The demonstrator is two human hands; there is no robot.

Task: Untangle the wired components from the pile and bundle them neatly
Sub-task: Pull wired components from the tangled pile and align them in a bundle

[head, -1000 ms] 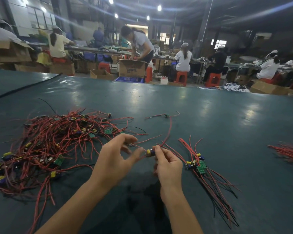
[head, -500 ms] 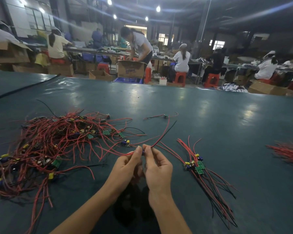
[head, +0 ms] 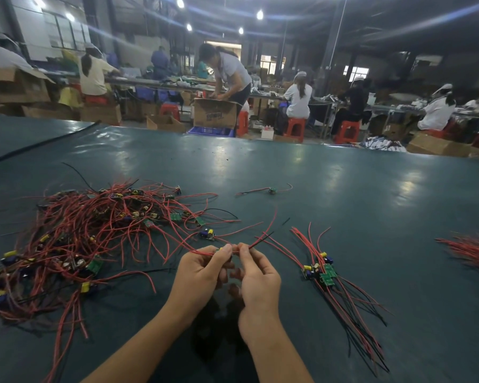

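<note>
A tangled pile (head: 75, 241) of red and black wires with small green boards and yellow parts covers the left of the dark green table (head: 343, 205). My left hand (head: 202, 275) and my right hand (head: 256, 280) meet at table centre, fingertips together, both pinching one wired component (head: 234, 248). Its small part is mostly hidden between my fingers. Its red wires trail left toward the pile and up to the right. A straightened bundle (head: 325, 272) of components lies right of my right hand, wires running toward me.
One loose component (head: 271, 190) lies farther back on the table. Another bunch of red wires (head: 473, 252) sits at the right edge. A single board with a blue part (head: 207, 234) lies just beyond my hands. Workers, cardboard boxes and red stools stand behind the table.
My hands have come together from a spread position a second ago, and the held component's wires now stretch out to both sides of my fingertips. The pile and bundle have not moved.
</note>
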